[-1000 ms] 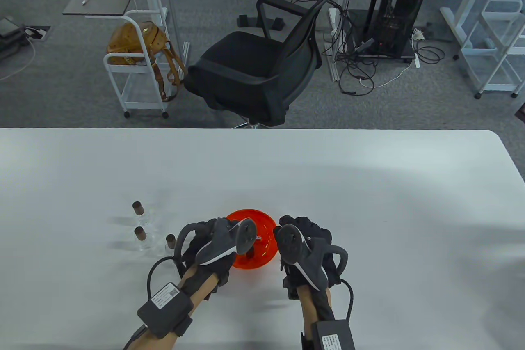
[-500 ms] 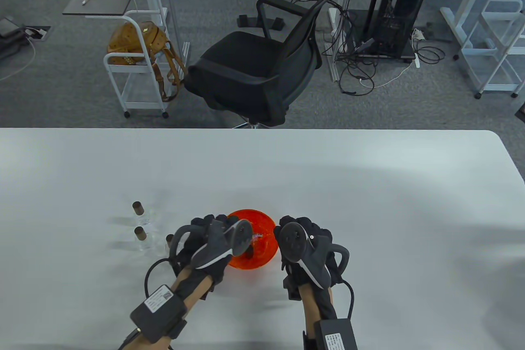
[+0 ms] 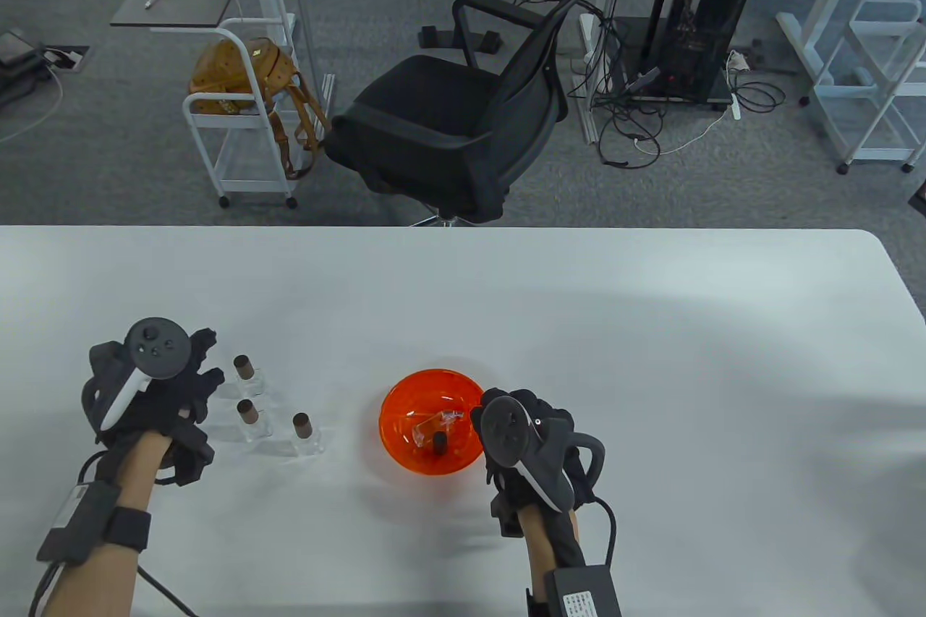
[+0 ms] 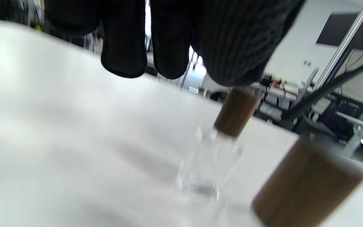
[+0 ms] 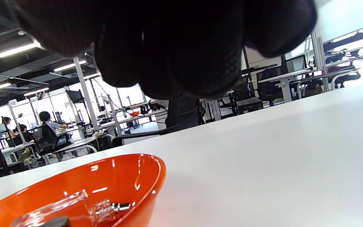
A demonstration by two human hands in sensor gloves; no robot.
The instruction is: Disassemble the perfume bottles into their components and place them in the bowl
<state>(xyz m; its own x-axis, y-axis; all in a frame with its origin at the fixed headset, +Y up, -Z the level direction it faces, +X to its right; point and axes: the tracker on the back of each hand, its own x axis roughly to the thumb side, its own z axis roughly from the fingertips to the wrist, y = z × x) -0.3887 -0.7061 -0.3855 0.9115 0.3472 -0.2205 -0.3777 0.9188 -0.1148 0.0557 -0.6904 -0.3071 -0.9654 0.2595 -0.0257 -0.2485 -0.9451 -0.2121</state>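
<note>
Fingers [image 3: 202, 385] of the left hand [image 3: 148, 396] are spread loose and empty, just left of three capped bottles standing on the surface [image 3: 651, 328]. The far bottle [image 3: 246, 375], the middle bottle [image 3: 251, 420] and the near-right bottle [image 3: 304, 431] each carry a brown cap over a clear glass body. The right hand [image 3: 532, 440] sits beside the orange bowl [image 3: 394, 422], touching or nearly touching its rim; the wrist view shows its fingers [image 5: 169, 63] bunched over the lens with nothing seen in them, though whether they are curled or merely relaxed I cannot tell. Inside the bowl lie one clear bottle body [image 3: 432, 423] on its side and a dark cap [image 3: 439, 440].

These bottles look small, light and rigid, with smooth glass that is probably slippery and breakable if knocked over. A sensible hold would pinch the flat glass sides low down with one hand while the other takes the cap around its cylinder and pulls straight up.
</note>
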